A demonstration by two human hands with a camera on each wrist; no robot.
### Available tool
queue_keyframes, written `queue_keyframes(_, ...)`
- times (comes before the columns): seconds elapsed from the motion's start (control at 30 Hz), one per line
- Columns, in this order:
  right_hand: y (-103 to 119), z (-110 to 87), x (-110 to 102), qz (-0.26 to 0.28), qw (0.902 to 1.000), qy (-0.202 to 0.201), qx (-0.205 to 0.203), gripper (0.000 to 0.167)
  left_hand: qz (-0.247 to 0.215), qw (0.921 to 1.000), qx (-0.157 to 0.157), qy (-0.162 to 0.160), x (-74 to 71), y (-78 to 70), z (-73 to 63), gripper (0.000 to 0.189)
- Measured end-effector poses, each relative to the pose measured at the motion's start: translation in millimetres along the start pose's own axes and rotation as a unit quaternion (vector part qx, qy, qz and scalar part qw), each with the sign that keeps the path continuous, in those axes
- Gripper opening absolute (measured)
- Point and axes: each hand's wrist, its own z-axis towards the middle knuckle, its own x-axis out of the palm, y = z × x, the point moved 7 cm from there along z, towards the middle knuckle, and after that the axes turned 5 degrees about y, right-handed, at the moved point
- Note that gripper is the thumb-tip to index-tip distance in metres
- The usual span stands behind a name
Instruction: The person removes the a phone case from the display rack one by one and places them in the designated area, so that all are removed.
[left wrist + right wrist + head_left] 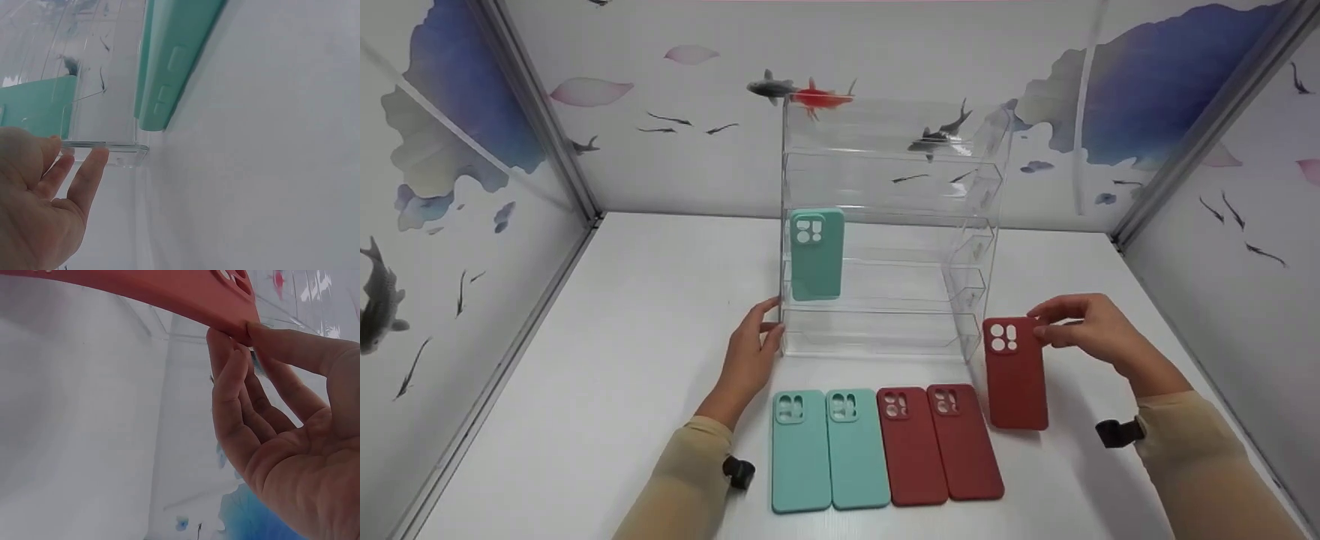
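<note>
My right hand pinches the upper right corner of a red phone case, held upright to the right of a clear acrylic rack. In the right wrist view, thumb and fingertips meet on the corner of that case. The left hand touches the rack's left side, low down. From the left wrist view, its fingertips rest against the rack's side panel. One mint-green phone case stands upright at the left end of a middle tier.
In front of the rack, two mint phone cases and two red ones lie side by side on the white table. Panels painted with fish enclose the table at the back and both sides.
</note>
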Motion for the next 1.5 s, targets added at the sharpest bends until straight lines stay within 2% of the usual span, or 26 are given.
queue_keyframes(0.23, -23, -5.3, 14, 0.011, 0.9992, 0.033, 0.02, 0.039, 0.001, 1.0, 0.002, -0.001, -0.4, -1.8, -0.2, 0.048)
queue_keyframes(0.43, -39, -7.9, 26, 0.027, 0.9985, 0.041, 0.025, 0.041, -0.003, 1.0, -0.007, 0.001, 0.6, 0.8, -0.5, 0.048)
queue_keyframes(0.77, -61, -14.8, 50, 0.017, 0.9973, 0.049, 0.051, 0.039, 0.001, 0.9999, -0.007, 0.011, 2.1, -1.3, -3.4, 0.049)
queue_keyframes(1.03, -70, -13.2, 61, 0.017, 0.9958, 0.068, 0.059, 0.035, 0.012, 0.9999, 0.001, 0.008, 1.3, -3.1, -2.7, 0.048)
queue_keyframes(1.5, -70, -14.1, 67, -0.011, 0.9951, 0.077, 0.061, 0.034, 0.004, 0.9997, -0.015, 0.016, 0.8, -2.0, -3.9, 0.049)
